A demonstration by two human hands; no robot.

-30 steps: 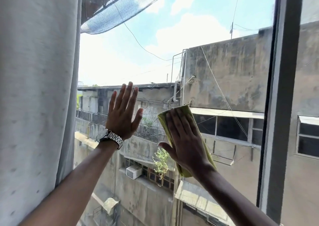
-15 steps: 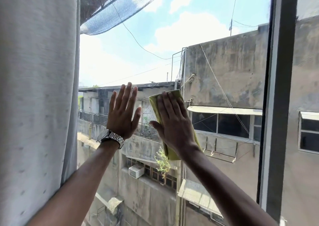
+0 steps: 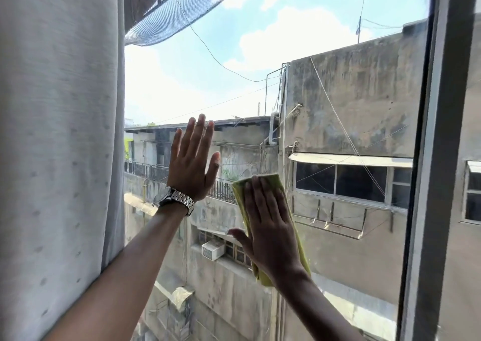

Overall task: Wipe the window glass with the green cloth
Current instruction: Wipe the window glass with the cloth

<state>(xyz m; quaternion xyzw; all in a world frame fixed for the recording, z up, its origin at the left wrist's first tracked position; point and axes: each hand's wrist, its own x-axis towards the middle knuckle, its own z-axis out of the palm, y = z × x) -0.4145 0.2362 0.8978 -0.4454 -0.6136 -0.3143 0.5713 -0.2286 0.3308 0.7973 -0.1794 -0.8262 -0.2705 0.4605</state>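
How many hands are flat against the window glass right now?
2. The left hand, wearing a watch, is pressed bare on the glass; the right hand, lower and to its right, presses the green cloth.

Cloth (image 3: 241,195): we see only its edges; the middle lies under the right hand (image 3: 269,227). Both forearms: cut off by the frame's bottom edge. Curtain (image 3: 57,145): covers the glass (image 3: 260,54) at left, cropped at the left edge. Frame (image 3: 432,158): cropped top and bottom.

Curtain (image 3: 57,158) left, frame (image 3: 432,158) right, cloth (image 3: 240,192) under right hand (image 3: 270,231), prob on glass (image 3: 260,67)
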